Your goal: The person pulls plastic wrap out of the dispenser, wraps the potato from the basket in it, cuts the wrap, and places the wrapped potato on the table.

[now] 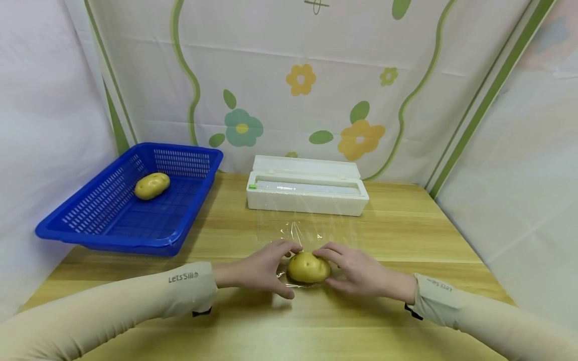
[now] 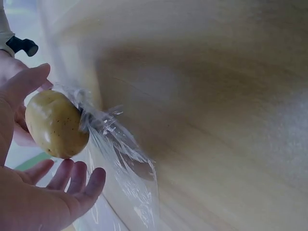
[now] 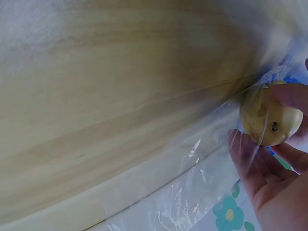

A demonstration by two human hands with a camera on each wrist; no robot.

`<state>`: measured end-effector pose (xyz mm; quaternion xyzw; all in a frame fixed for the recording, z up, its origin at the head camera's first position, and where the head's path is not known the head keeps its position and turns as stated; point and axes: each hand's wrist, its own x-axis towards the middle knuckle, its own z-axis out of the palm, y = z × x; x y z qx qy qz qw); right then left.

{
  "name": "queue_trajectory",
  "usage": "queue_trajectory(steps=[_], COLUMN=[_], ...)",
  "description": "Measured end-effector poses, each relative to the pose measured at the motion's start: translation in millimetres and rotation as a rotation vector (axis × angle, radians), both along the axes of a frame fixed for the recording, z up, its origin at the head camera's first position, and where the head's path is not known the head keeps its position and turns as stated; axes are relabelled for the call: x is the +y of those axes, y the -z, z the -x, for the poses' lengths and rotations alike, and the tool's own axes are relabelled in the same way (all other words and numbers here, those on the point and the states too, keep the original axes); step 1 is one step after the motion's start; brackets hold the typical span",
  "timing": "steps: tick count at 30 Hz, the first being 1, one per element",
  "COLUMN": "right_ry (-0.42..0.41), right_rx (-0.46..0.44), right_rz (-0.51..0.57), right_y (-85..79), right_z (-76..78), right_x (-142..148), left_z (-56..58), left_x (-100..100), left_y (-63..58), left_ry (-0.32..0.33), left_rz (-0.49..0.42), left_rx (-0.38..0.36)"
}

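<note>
Potato [image 1: 309, 267]: lay at the lower centre of the head view, on clear film [image 1: 293, 231].
Left hand [image 1: 259, 266]: curved loosely at the potato's left, gripping nothing.
Right hand [image 1: 356, 271]: pinched the potato's right end.
White box [image 1: 307, 204]: stood at centre (lid raised).
Blue basket [image 1: 195, 210]: held a second potato [image 1: 152, 186], left of frame.

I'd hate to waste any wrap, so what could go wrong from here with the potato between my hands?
The plastic wrap is crinkled near the potato, so it might stick to itself and leave gaps. It seems to stretch back to the white box, so a hard tug could drag the box along. Your left hand stands open beside the potato, so the potato might roll if your right hand lets go.
</note>
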<state>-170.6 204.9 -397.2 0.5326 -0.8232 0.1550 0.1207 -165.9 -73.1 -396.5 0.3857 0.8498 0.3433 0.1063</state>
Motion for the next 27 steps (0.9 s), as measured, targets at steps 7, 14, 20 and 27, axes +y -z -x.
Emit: queue_trajectory(steps=[7,14,20,27], right_ry=[0.015,0.081,0.112,0.132], right_rx=[-0.014,-0.103,-0.190,-0.334], right_rz=[-0.033,-0.078,-0.100,-0.096], right_y=[-2.4,-5.3,-6.8,-7.6], right_z=[3.9,7.5,10.8,15.1], right_x=[1.5,3.1,5.2,6.2], left_z=[0.2,0.8,1.1,12.0], left_x=[5.4,17.2,25.3,21.5], left_y=[2.0,6.2,6.3,5.3], left_ry=[-0.031,-0.076,-0.134,-0.099], left_rz=[0.023,0.054,0.068,-0.003], left_rx=[0.031,0.119,0.155,0.150])
